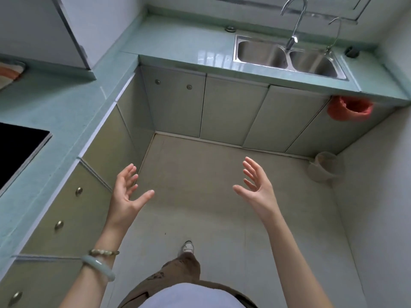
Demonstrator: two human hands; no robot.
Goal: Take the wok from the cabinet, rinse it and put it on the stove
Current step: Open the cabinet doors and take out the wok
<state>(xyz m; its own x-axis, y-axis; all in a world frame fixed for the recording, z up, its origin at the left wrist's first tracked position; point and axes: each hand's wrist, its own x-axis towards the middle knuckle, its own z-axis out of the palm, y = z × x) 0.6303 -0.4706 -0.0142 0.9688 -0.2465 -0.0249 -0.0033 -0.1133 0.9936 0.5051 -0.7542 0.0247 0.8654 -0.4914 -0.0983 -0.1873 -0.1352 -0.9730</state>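
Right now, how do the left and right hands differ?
The left hand has two bracelets at its wrist; the right hand has a bare wrist. The left hand is beside the counter's cabinet doors; the right hand is over open floor. Both are open, fingers spread, palms facing inward, holding nothing.
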